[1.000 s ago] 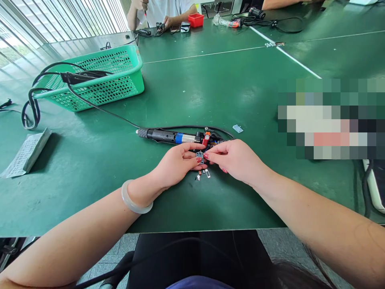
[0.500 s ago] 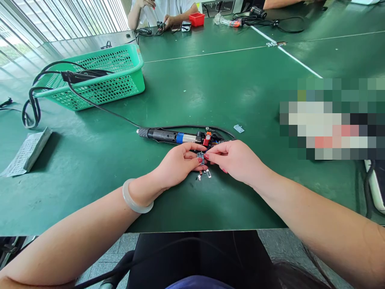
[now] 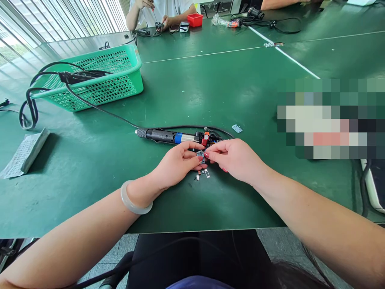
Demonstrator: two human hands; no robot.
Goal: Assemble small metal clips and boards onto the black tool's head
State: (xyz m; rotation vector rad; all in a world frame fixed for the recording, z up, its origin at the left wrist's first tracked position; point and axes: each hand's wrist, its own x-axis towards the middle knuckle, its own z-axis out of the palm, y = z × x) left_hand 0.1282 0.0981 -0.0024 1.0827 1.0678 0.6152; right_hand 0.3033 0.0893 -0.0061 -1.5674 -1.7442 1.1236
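Between the thumb and fingers of my left hand (image 3: 177, 161) is a small grey-blue plastic plate with cut-outs (image 3: 200, 155). My right hand (image 3: 230, 154) is pinched at the plate's right edge; whatever lies in its fingertips is too small to make out. Just beyond both hands lies an opened black handheld tool (image 3: 165, 135) with a blue band, a silver section and a red part, its inner wires partly hidden by my right hand. Several tiny metal pieces (image 3: 207, 173) lie on the table just below my fingers. A similar light-blue plate (image 3: 237, 128) rests farther off to the right.
A green mesh basket (image 3: 105, 90) with black cables stands at the back left. A paper-wrapped block (image 3: 30, 150) lies at the left. Across the green table (image 3: 192, 100) a person works with both hands near a red box (image 3: 195, 20). The right side is blurred.
The whole view has shifted slightly. Both hands keep nearly the same grip and place around the small plate.
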